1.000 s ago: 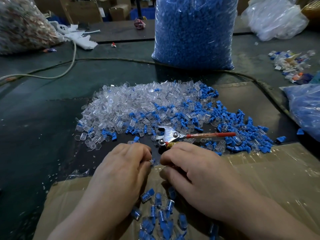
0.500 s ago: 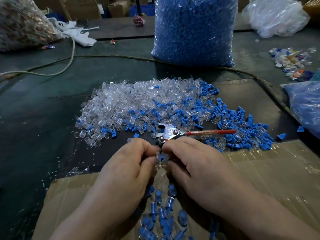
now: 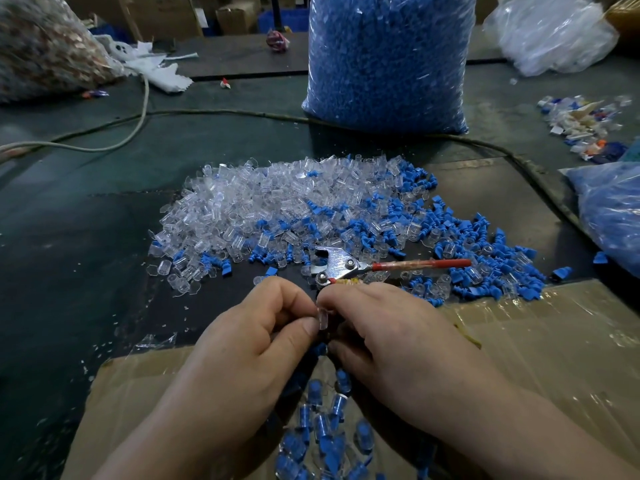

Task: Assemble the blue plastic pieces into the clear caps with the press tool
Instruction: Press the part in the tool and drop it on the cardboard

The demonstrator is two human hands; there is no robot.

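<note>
Both hands meet over the near middle of the desk (image 3: 69, 244), just above the far edge of the cardboard sheet (image 3: 540, 348) that lies on it. The left hand (image 3: 256, 344) and right hand (image 3: 394, 341) have their fingers curled inward, and the tips of both pinch one clear cap (image 3: 322, 318) in the narrow gap between them. The cap's long axis runs roughly away from the person. Whether a blue piece already sits inside it I cannot tell. The press tool (image 3: 341, 266) lies flat on the desk just beyond the right knuckles, ungripped. Its metal head is almost straight ahead of the cap, and its red handle (image 3: 426, 264) stretches toward the right edge, crosswise to the cap's axis. The right hand is plainly the nearer one to that handle, so it would likely take up the tool while the left keeps the cap. Beyond the tool spreads the loose heap of clear caps (image 3: 270, 202) and blue pieces (image 3: 485, 251). Finished units (image 3: 325, 427) lie on the cardboard between the wrists.
</note>
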